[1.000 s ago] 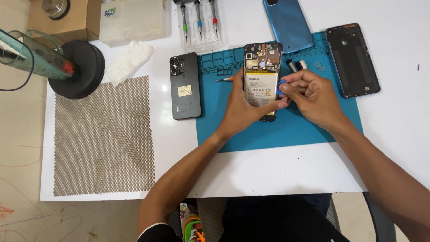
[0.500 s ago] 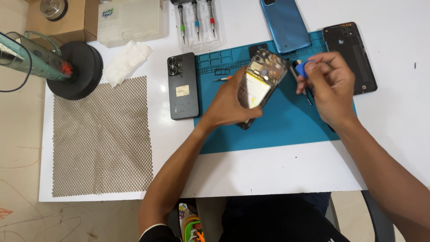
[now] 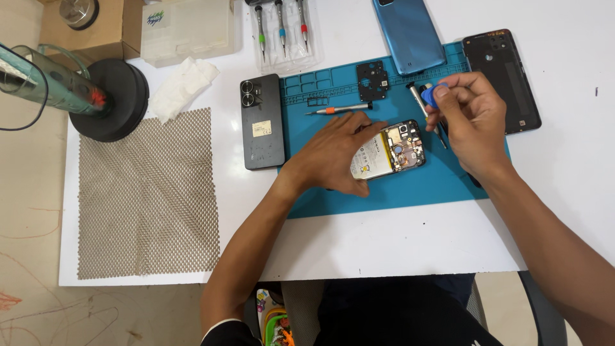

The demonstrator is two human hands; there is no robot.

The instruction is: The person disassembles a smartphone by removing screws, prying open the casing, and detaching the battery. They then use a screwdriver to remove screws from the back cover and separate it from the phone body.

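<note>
Opened phone (image 3: pixel 391 152): back cover off, battery and circuit board exposed, lying at a slant on the blue work mat (image 3: pixel 384 192). Its lower end is hidden under the left hand (image 3: pixel 336 154); how far the body runs beneath the palm cannot be made out.

Left hand: lies flat over the phone, fingers spread and pressed down on its near edge, not curled round it.

Right hand (image 3: pixel 471 122): hovers just beside the phone's upper end, thumb and forefinger pinched shut on a small blue pick (image 3: pixel 439 94); the other fingers are loosely curled. A metal tool (image 3: pixel 423 109) lies partly under this hand, its lower length hidden.

Around, on the mat: a small screwdriver with orange collar (image 3: pixel 339 109) above the left hand; a black inner frame plate (image 3: pixel 373 72) near the mat's top edge.

Off the mat: a black phone (image 3: pixel 261 122) face down, touching the mat's left edge; a blue back cover (image 3: pixel 407 32), cut off by the top of the frame; a black back cover (image 3: pixel 503 77) to the right, partly behind the right hand.

Containers: a clear case (image 3: pixel 282 32) holding three screwdrivers with green, blue and red collars; a translucent lidded box (image 3: pixel 186 29), contents indistinct.

Further left: a white cloth (image 3: pixel 182 83), a mesh sheet (image 3: pixel 147 192), a black round stand (image 3: pixel 112 99).
</note>
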